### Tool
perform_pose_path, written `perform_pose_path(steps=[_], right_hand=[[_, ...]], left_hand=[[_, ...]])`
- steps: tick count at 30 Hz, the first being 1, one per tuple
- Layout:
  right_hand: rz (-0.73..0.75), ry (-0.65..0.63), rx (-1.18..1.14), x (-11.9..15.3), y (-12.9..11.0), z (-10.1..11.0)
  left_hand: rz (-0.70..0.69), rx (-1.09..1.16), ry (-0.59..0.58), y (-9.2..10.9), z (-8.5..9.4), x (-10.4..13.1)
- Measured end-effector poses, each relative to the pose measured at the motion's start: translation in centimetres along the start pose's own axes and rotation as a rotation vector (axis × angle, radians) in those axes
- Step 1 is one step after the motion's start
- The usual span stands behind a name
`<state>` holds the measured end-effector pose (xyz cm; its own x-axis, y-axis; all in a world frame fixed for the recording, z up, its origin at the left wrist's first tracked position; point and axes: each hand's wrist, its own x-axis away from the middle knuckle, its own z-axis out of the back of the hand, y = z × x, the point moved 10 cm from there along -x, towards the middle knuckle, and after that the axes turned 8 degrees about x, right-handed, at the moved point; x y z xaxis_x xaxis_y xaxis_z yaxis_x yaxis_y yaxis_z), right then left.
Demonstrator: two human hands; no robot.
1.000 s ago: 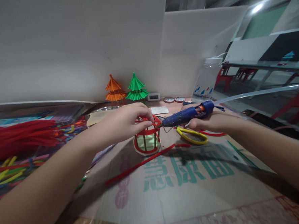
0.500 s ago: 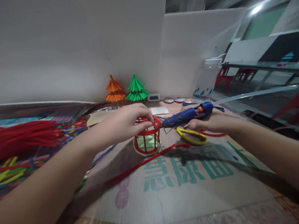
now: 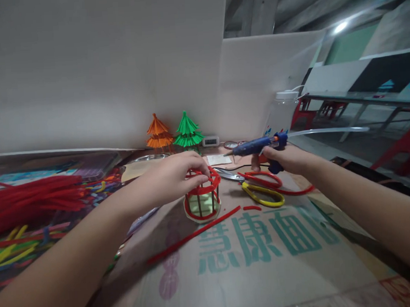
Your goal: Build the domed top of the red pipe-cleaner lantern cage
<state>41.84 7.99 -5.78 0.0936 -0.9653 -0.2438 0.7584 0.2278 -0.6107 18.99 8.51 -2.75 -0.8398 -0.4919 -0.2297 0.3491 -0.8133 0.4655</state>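
Cage (image 3: 203,204), six o'clock from green tree (image 3: 188,131): rings (image 3: 212,187) and posts (image 3: 213,203) joined; red strip (image 3: 196,236) unattached. Left hand (image 3: 180,174) pinches the cage's top; right hand (image 3: 288,160) grips glue gun (image 3: 255,146), nozzle (image 3: 227,154) clear, at two o'clock.

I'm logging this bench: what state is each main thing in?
Left hand: holding red frame
Right hand: gripping glue gun
Red frame: upright
Glue gun: held clear of frame
Scissors: lying flat
Bottle: upright, capped
Orange tree: standing
Green tree: standing
Display: unreadable
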Motion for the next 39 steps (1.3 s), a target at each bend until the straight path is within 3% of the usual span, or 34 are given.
perform_pose_path(steps=[2, 5, 7, 14, 19, 23, 27, 29, 33, 36, 39], right_hand=[[-0.089, 0.022, 0.006, -1.6, 1.9, 0.0], [-0.292, 0.060, 0.235, -4.3, 5.3, 0.0], [-0.348, 0.072, 0.296, -5.9, 6.6, -0.5], [-0.363, 0.052, 0.370, -8.5, 8.6, -3.4], [-0.290, 0.073, 0.519, -7.5, 8.5, -2.0], [-0.227, 0.157, 0.657, -4.8, 6.8, 0.4], [-0.041, 0.335, 0.576, -0.5, 1.2, 0.6], [0.003, 0.301, 0.378, 1.4, -1.4, -1.3], [0.073, -0.013, 0.063, 3.4, -5.9, -8.2], [0.074, -0.138, -0.114, 3.7, -7.4, -11.4], [0.049, -0.205, -0.282, 3.5, -7.4, -12.9]], left_hand=[[0.019, -0.008, 0.004, -0.1, 0.1, 0.1], [0.006, -0.007, 0.012, 0.1, 0.0, 0.1], [-0.018, -0.004, 0.014, 0.2, -0.1, 0.0], [-0.042, -0.011, 0.047, -0.3, 0.1, -0.1], [-0.030, -0.031, 0.036, -0.2, 0.0, -0.1], [-0.022, -0.039, 0.055, -0.2, 0.1, -0.1], [0.004, -0.033, 0.043, -0.5, 0.0, -0.2], [-0.011, -0.015, 0.032, -0.3, -0.1, -0.2], [-0.081, -0.015, 0.033, 0.3, 0.0, -0.1], [-0.088, -0.020, 0.026, 0.4, -0.1, -0.1], [-0.091, -0.014, 0.016, 0.3, -0.2, -0.2]])
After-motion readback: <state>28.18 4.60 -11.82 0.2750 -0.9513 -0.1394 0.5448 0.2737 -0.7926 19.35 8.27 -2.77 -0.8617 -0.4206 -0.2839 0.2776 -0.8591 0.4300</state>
